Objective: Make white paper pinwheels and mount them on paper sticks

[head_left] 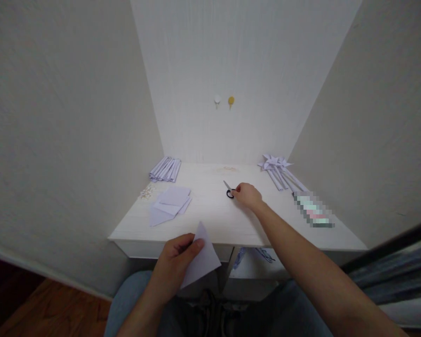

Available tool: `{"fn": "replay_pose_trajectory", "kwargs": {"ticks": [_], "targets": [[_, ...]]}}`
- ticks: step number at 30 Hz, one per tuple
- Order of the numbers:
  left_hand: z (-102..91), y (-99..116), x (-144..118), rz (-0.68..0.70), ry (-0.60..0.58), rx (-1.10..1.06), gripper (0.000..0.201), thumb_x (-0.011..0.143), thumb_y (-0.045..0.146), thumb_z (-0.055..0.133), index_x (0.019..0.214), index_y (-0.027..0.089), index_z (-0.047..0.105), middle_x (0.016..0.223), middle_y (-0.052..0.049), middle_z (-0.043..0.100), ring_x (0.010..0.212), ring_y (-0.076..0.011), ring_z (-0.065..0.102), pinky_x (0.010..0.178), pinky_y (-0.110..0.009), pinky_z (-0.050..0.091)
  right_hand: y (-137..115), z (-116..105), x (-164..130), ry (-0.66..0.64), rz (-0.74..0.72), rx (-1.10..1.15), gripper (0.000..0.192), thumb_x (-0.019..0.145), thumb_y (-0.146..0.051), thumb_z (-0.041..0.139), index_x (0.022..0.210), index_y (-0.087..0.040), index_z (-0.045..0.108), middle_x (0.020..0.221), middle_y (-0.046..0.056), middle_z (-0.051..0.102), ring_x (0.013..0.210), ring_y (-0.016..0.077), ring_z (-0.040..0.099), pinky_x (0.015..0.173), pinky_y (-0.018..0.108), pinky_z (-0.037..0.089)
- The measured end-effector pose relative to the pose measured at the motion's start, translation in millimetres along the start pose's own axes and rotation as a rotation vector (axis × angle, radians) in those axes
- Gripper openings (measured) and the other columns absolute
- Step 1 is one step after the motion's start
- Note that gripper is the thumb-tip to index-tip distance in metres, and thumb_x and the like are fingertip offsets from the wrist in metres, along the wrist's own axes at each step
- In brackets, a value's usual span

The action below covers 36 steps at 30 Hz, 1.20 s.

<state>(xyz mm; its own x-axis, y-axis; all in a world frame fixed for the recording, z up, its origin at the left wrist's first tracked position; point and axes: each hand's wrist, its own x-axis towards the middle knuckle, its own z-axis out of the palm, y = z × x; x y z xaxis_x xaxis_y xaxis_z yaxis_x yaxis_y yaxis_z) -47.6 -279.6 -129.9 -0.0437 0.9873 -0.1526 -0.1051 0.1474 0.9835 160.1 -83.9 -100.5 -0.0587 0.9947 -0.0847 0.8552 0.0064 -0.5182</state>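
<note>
My left hand (177,262) pinches a piece of white paper (201,262) between thumb and fingers, in front of the desk's near edge. The paper has a pointed top corner. Over the middle of the desk, my right hand (247,194) has its fingers closed at the black handles of a small pair of scissors (228,188). The blades point away to the upper left and look slightly apart. Left of the scissors lies a loose stack of white paper sheets (173,201).
Rolled paper sticks (165,169) lie at the back left, near small pale bits (147,192). Paper pinwheels on sticks (275,164) lie at the back right, behind a blurred-out flat device (312,209). Walls flank the white desk (206,210); two hooks (230,100) are on the back wall.
</note>
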Motion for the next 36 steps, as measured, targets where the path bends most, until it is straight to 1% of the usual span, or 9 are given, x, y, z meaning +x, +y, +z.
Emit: {"fn": "replay_pose_trajectory", "kwargs": {"ticks": [4, 9, 11, 13, 17, 21, 25, 28, 36], "targets": [[-3.1, 4.4, -5.4, 0.064, 0.057, -0.069, 0.039, 0.074, 0.056, 0.081, 0.072, 0.018, 0.074, 0.061, 0.0, 0.065, 0.056, -0.0149, 0.057, 0.051, -0.022, 0.042, -4.9, 6.5, 32.8, -0.059, 0.103, -0.148, 0.036, 0.099, -0.033, 0.067, 0.13, -0.015, 0.062, 0.131, 0.013, 0.064, 0.111, 0.0266, 0.067, 0.092, 0.047, 0.058], [-3.4, -0.2, -11.1, 0.039, 0.345, -0.133, 0.034, 0.068, 0.048, 0.087, 0.084, 0.019, 0.078, 0.079, -0.003, 0.074, 0.068, -0.018, 0.064, 0.059, -0.025, 0.049, -5.8, 10.8, 39.4, -0.168, 0.12, -0.168, 0.037, 0.098, -0.033, 0.067, 0.13, -0.015, 0.062, 0.132, 0.013, 0.064, 0.111, 0.027, 0.067, 0.093, 0.047, 0.058], [-1.1, 0.6, -12.6, 0.03, 0.275, -0.16, 0.031, 0.07, 0.046, 0.086, 0.081, 0.019, 0.077, 0.077, -0.004, 0.074, 0.069, -0.0185, 0.064, 0.062, -0.026, 0.051, -0.4, 6.7, 33.5, -0.213, 0.107, -0.102, 0.036, 0.099, -0.033, 0.067, 0.13, -0.016, 0.062, 0.131, 0.012, 0.064, 0.11, 0.0265, 0.067, 0.092, 0.047, 0.058], [3.4, 4.5, -14.0, 0.048, 0.147, -0.166, 0.03, 0.073, 0.046, 0.083, 0.07, 0.018, 0.072, 0.066, -0.002, 0.068, 0.062, -0.0175, 0.061, 0.059, -0.027, 0.05, 9.2, 0.5, 18.2, -0.267, 0.077, 0.016, 0.032, 0.099, -0.034, 0.067, 0.124, -0.015, 0.065, 0.124, 0.011, 0.067, 0.104, 0.0244, 0.069, 0.088, 0.043, 0.06], [15.8, 13.4, -16.4, 0.073, 0.198, -0.168, 0.031, 0.072, 0.043, 0.081, 0.061, 0.019, 0.065, 0.056, 0.002, 0.059, 0.054, -0.0149, 0.055, 0.051, -0.024, 0.043, 37.1, -1.7, -51.4, -0.345, -0.017, 0.381, 0.034, 0.099, -0.045, 0.059, 0.093, -0.013, 0.068, 0.091, 0.007, 0.07, 0.073, 0.0159, 0.066, 0.077, 0.034, 0.06], [25.9, 15.6, -14.6, 0.073, 0.078, -0.126, 0.038, 0.075, 0.048, 0.078, 0.059, 0.019, 0.061, 0.054, 0.002, 0.053, 0.05, -0.0127, 0.049, 0.046, -0.022, 0.035, 58.9, 23.6, -145.4, -0.365, -0.079, 0.752, 0.056, 0.078, -0.073, 0.069, 0.094, -0.019, 0.065, 0.081, 0.001, 0.063, 0.07, 0.0146, 0.062, 0.072, 0.031, 0.06], [34.3, 15.4, -10.2, 0.072, -0.063, -0.09, 0.041, 0.079, 0.054, 0.075, 0.065, 0.018, 0.061, 0.058, 0.001, 0.055, 0.051, -0.0126, 0.05, 0.048, -0.022, 0.037, 60.7, 47.6, -194.9, -0.532, -0.046, 1.358, 0.056, 0.06, -0.058, 0.094, 0.093, -0.019, 0.071, 0.076, 0.0, 0.062, 0.064, 0.0132, 0.058, 0.064, 0.027, 0.055], [41.5, 14.8, -10.0, 0.075, -0.082, -0.097, 0.042, 0.08, 0.053, 0.074, 0.064, 0.018, 0.059, 0.059, 0.001, 0.056, 0.052, -0.0122, 0.049, 0.048, -0.022, 0.035, 57.4, 45.5, -196.7, -0.488, -0.085, 1.38, 0.054, 0.068, -0.066, 0.086, 0.089, -0.018, 0.072, 0.078, 0.001, 0.06, 0.068, 0.0139, 0.055, 0.066, 0.029, 0.053], [47.4, 16.0, -14.5, 0.161, -0.055, -0.007, 0.041, 0.087, 0.049, 0.067, 0.063, 0.018, 0.055, 0.057, 0.004, 0.043, 0.053, -0.0096, 0.036, 0.046, -0.021, 0.027, 50.1, 28.4, -199.3, -0.387, -0.218, 0.995, 0.045, 0.082, -0.061, 0.077, 0.082, -0.019, 0.059, 0.075, -0.002, 0.052, 0.069, 0.0134, 0.043, 0.063, 0.025, 0.036]]}}
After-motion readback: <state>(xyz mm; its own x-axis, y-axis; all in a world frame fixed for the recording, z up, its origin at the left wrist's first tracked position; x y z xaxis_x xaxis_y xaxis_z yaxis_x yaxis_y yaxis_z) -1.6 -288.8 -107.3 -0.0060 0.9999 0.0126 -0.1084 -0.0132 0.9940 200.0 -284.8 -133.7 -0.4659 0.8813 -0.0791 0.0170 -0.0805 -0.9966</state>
